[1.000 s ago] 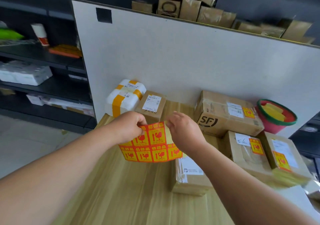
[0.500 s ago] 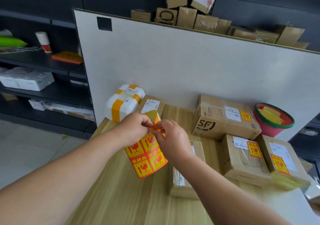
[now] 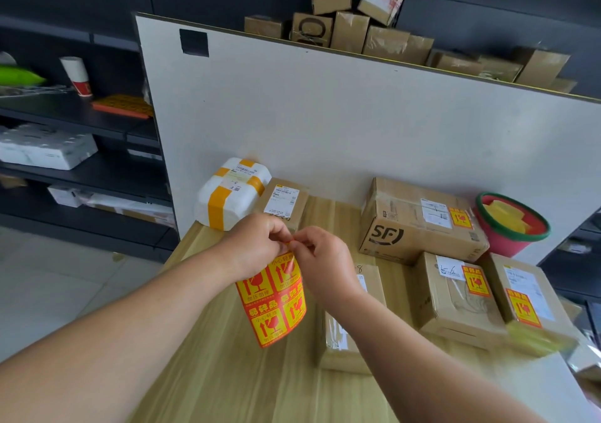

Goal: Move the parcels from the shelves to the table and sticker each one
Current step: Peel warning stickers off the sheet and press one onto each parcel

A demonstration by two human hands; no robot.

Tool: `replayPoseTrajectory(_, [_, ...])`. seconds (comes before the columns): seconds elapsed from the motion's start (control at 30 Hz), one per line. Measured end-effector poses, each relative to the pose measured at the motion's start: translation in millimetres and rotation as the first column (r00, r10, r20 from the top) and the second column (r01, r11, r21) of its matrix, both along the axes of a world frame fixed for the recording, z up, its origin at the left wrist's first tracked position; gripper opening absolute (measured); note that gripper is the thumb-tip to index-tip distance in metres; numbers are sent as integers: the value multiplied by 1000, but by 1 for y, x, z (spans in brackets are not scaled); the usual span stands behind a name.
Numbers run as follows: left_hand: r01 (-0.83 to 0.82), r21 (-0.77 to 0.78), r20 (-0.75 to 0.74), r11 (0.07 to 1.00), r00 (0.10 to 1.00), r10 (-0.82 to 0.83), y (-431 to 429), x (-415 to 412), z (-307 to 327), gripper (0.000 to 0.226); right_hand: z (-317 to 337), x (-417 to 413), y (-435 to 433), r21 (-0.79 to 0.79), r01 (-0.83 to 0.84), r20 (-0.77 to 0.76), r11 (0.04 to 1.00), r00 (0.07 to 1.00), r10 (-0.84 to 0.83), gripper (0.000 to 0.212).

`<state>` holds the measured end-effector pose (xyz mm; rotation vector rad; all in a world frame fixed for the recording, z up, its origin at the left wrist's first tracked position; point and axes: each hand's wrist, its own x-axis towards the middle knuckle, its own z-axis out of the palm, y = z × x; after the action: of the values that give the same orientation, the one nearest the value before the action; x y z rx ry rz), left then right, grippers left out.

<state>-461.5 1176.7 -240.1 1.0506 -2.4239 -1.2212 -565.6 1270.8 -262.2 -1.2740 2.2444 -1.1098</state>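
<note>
Red-and-yellow fragile sticker sheet (image 3: 274, 299) is being held up over the tabletop's middle, hanging curled from both hands. Left hand (image 3: 257, 247) is pinched closed on the sheet's top edge; right hand (image 3: 320, 260) is pinched at the same edge w/ thumb and forefinger, apparently lifting one sticker's corner — whether it is already free cannot be told.

Progress, as judged:
- Stickered (3): SF box (image 3: 419, 221) by the tabletop's far edge; taped box (image 3: 455, 296) and flat box (image 3: 523, 299) toward the right edge. Each is carrying one red-yellow label beside its white address label.
- Not yet stickered (3 in view): unmarked carton (image 3: 346, 341) lying just under the right forearm, mid-table; small brown box (image 3: 284, 200) and white foam parcel (image 3: 232, 191) w/ yellow tape at the far-left corner, touching each other.
- Likely next for labelling: the unmarked carton, being nearest the hands.
- Still to be moved: parcels are seen on the dark shelves (image 3: 81, 169) at left; more boxes are piled behind the white board (image 3: 325, 113).

Est. roughly half of the table's lot is done.
</note>
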Motion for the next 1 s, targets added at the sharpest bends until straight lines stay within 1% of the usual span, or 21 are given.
replayPoseTrajectory(0.17, [7,-13,18,1000,1000,-7,-2,2,-1,15,-2,1,-1,-5,13,137,1000,991,-12,14])
replayPoseTrajectory(0.37, [10,10,20,1000,1000,-10,-6,3,-4,17,-4,0,-7,1,47,179,999,983,-46,17])
replayPoseTrajectory(0.53, [-21,24,20,999,1000,20,-15,6,-12,19,-9,-1,-10,5,113,230,994,967,-111,19])
replayPoseTrajectory(0.9, [-73,131,61,989,996,65,-45,17,-50,17,-28,-5,-23,106,274,392,956,872,-293,20])
replayPoseTrajectory(1.0, [-101,166,99,981,991,86,-54,20,-64,16,-36,-7,-26,121,313,416,942,846,-334,20])
